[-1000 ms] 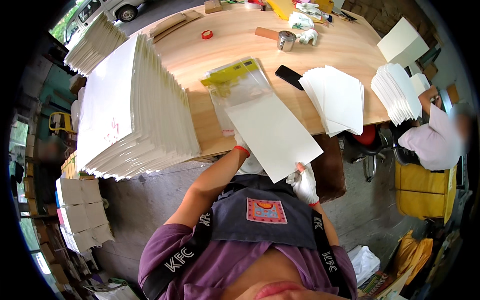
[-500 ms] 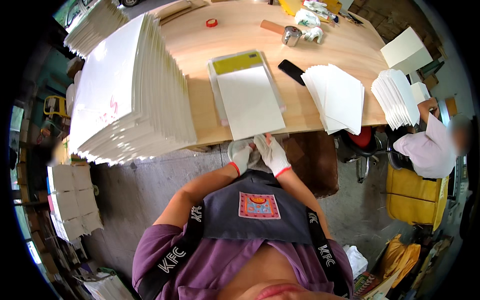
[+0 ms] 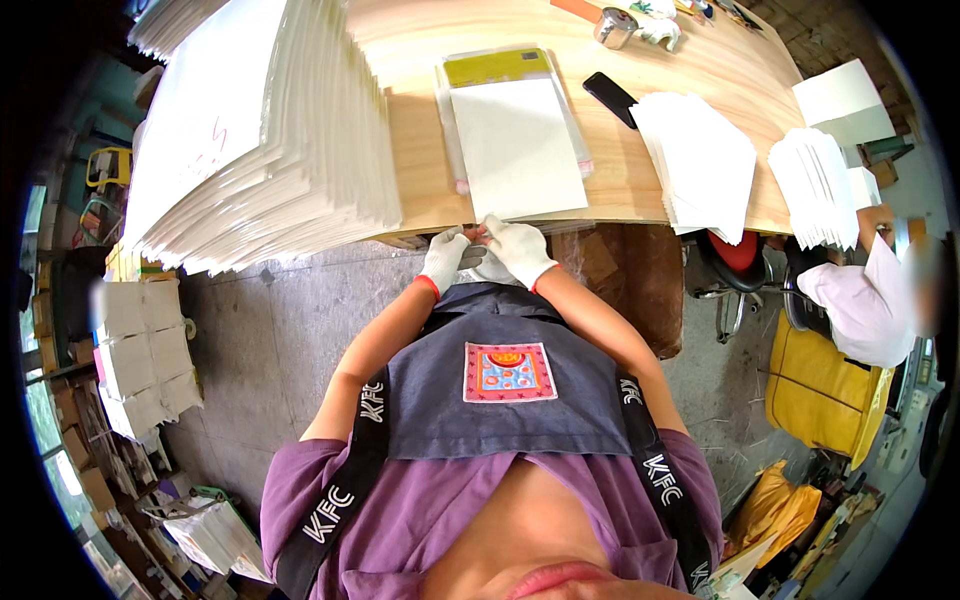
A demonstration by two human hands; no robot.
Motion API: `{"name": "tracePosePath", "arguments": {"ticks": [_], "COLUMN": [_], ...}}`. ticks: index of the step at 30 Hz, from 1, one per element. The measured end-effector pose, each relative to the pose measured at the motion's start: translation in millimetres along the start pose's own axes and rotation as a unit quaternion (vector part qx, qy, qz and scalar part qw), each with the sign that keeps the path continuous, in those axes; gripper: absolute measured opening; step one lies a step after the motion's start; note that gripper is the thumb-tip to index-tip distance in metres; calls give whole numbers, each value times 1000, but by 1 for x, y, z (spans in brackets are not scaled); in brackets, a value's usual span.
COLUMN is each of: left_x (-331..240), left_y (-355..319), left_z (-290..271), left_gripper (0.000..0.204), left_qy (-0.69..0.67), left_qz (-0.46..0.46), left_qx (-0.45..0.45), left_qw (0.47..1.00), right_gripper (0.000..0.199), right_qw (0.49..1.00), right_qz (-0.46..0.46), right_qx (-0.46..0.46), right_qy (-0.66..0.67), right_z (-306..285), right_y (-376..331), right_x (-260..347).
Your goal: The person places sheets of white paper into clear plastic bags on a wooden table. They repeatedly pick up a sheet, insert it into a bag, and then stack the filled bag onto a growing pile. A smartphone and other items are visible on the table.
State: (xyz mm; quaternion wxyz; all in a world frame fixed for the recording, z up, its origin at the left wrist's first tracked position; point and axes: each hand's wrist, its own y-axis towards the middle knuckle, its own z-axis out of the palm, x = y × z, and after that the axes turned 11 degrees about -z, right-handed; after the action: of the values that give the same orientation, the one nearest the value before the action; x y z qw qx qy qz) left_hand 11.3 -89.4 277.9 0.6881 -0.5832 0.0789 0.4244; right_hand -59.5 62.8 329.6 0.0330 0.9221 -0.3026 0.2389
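Just beyond the dark apron (image 3: 505, 395), at the near edge of the wooden table (image 3: 425, 190): white-gloved left hand (image 3: 448, 258) and white-gloved right hand (image 3: 518, 250), drawn in close and curled toward each other, probably for fine control. Cannot tell whether pinching anything thin.

Next, a white sheet (image 3: 520, 150), flat over a clear plastic sleeve with a yellow-green band (image 3: 497, 68), near end close to the table edge, presumably for easy reach; band left uncovered.

To the left, a tall white stack (image 3: 300, 170), seemingly film-covered, hemming in that side. To the right, a fanned pile of white sheets (image 3: 697, 165), perhaps spread for easy separation, with a black phone (image 3: 611, 98) between pile and sleeve, a small obstacle there. Farther right, a second white pile (image 3: 810, 190) near a co-worker's pale sleeve (image 3: 865, 300). Farthest, a shiny metal cup (image 3: 614, 28) beside a loose white glove (image 3: 660, 32).
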Motion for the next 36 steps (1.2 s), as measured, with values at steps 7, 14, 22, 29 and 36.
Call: {"name": "tracePosePath", "arguments": {"ticks": [7,14,22,29,36], "left_x": [4,-2,-18,-20,17], "left_y": [9,-13,-22,-19,-13], "left_z": [-10,-20,0,-6,-25], "left_gripper": [25,20,28,8,12], "left_qy": [8,346,596,533,-33], "left_qz": [28,197,497,529,150], "left_qx": [-13,-108,-170,-142,-72], "left_qw": [999,911,607,646,985], "right_gripper": [11,35,24,27,22], "right_qw": [939,909,961,970,835], "right_qz": [34,403,239,5,215], "right_qx": [-103,58,-139,-208,-353], "right_qy": [325,-92,15,-123,363], "right_z": [-9,-7,0,-34,16], "right_y": [-29,-256,-171,-90,-79], "right_x": [-23,-182,-91,-93,-101]}}
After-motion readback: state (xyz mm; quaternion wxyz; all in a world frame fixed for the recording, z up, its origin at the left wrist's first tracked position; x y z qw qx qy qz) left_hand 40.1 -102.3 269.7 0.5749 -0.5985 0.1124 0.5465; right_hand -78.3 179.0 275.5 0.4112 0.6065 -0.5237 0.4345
